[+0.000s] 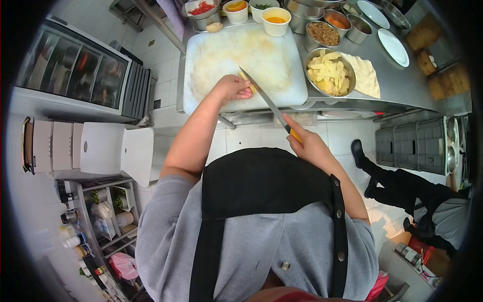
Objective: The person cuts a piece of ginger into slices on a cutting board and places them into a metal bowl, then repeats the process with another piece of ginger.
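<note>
My left hand (235, 88) has its fingers closed round a small yellow piece of food (243, 76), low over the near part of the white cutting board (201, 60). Most of that piece is hidden by the fingers, and its kind cannot be made out. My right hand (308, 144) grips a long knife (266, 98) by its yellow handle. The blade slants up and left across the board's near edge, its tip beside the piece. Right of the board stands a metal bowl (329, 73) heaped with pale yellow slices. A small brown lump (214, 27) lies at the board's far left.
A cup of orange liquid (276, 21) stands on the board's far edge. Behind are more cups, a tin of brown crumbly food (323, 33) and white plates (393, 47). A folded cream cloth (360, 75) lies beside the bowl. Another person (417, 196) is at the right.
</note>
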`<action>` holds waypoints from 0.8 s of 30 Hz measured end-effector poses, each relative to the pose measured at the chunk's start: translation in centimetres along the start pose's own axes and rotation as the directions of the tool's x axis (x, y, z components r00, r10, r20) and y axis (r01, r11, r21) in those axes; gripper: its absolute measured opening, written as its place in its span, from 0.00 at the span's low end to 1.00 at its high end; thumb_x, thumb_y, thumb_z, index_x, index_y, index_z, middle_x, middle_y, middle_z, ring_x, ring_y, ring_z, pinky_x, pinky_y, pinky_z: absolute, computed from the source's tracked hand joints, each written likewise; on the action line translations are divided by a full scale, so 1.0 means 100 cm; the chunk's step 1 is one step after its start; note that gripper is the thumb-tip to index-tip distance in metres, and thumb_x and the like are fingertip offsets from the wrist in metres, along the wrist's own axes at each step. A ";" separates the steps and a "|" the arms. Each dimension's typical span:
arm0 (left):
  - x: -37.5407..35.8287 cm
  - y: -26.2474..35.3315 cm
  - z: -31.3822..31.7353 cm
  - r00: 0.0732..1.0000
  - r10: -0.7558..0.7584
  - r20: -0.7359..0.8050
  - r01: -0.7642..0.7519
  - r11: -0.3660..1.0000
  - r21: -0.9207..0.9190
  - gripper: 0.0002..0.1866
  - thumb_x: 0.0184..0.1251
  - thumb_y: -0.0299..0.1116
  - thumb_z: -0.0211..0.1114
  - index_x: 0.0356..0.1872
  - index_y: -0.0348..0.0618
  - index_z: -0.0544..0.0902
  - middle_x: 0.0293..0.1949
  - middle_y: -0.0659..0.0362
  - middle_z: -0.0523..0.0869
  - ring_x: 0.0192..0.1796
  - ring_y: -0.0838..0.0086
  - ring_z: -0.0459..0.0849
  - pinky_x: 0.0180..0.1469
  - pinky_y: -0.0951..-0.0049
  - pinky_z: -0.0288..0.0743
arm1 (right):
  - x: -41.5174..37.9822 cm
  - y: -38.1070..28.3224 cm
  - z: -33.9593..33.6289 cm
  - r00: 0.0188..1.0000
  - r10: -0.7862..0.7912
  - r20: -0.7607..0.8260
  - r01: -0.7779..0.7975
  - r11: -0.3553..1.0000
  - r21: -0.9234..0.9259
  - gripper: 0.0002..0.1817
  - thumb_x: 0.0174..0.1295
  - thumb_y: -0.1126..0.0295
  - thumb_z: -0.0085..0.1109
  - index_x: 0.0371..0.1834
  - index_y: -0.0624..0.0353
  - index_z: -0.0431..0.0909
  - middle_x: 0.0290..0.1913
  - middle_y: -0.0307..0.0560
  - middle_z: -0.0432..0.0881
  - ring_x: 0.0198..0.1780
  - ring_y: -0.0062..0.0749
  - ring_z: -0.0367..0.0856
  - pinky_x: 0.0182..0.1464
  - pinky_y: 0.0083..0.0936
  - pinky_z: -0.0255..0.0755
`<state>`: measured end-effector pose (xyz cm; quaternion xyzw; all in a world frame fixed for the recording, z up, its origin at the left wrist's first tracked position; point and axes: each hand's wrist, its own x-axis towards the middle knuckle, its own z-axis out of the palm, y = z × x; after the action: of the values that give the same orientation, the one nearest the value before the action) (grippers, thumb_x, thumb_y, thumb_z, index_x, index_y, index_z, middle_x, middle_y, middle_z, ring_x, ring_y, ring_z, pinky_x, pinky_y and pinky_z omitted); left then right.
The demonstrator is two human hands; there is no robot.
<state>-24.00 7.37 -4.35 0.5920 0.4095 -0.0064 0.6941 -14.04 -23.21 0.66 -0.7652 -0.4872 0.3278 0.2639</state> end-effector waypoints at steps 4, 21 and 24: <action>-0.001 -0.002 0.000 1.000 0.016 0.016 -0.016 1.000 0.017 0.14 0.73 0.37 0.64 0.42 0.33 0.79 0.38 0.51 0.85 0.41 0.69 0.87 0.48 0.72 0.85 | -0.003 0.004 0.002 0.999 -0.043 -0.011 0.043 0.999 -0.019 0.35 0.67 0.67 0.56 0.77 0.35 0.56 0.32 0.62 0.83 0.35 0.58 0.83 0.40 0.41 0.76; 0.000 0.012 -0.003 0.996 -0.039 0.084 0.028 0.992 0.124 0.10 0.74 0.34 0.61 0.41 0.35 0.77 0.38 0.53 0.86 0.39 0.71 0.88 0.41 0.77 0.85 | 0.009 -0.015 -0.007 0.997 -0.062 0.036 0.068 0.981 -0.183 0.34 0.67 0.68 0.54 0.77 0.43 0.56 0.26 0.64 0.81 0.32 0.58 0.82 0.37 0.45 0.74; -0.004 0.015 0.002 0.997 -0.040 0.069 0.030 0.990 0.136 0.11 0.74 0.34 0.61 0.42 0.35 0.77 0.38 0.53 0.86 0.39 0.71 0.88 0.42 0.76 0.85 | 0.030 -0.022 0.001 0.994 -0.111 -0.002 0.109 0.975 -0.194 0.33 0.67 0.69 0.52 0.77 0.50 0.57 0.26 0.63 0.81 0.30 0.57 0.81 0.36 0.50 0.73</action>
<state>-23.45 7.40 -2.90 0.6297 0.3932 -0.0675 0.6666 -14.42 -19.57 1.44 -0.7611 -0.5567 0.2589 0.2091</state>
